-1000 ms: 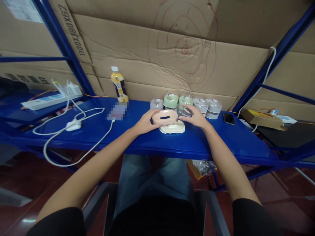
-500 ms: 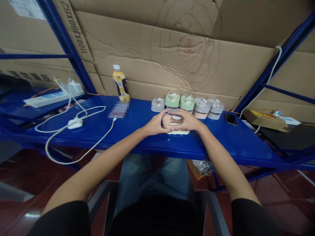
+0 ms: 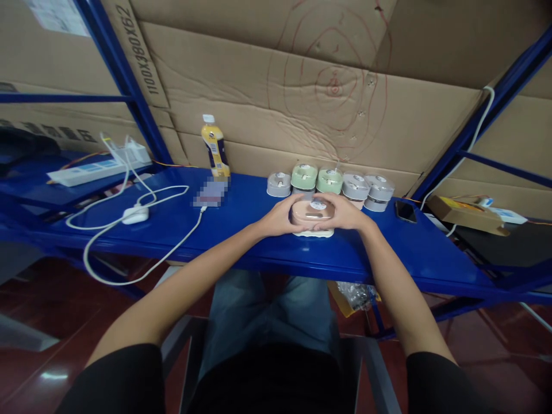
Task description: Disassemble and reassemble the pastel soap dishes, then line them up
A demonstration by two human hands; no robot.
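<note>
Hands, left (image 3: 282, 217) and right (image 3: 345, 213), curve around opposite sides of the pinkish-brown case (image 3: 312, 211) (clear-topped, with a round white label), above a cream base (image 3: 317, 233).

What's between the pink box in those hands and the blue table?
A cream piece with a wavy edge, peeking out under the pink box in the head camera's view.

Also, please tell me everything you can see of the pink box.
The pink box is low, rounded and roughly level, with a shiny clear cover, apparently plastic, a pale sticker and a dark slot. The left hand and right hand grip its ends. Below is a cream base on the table; whether they touch is unclear.
</note>
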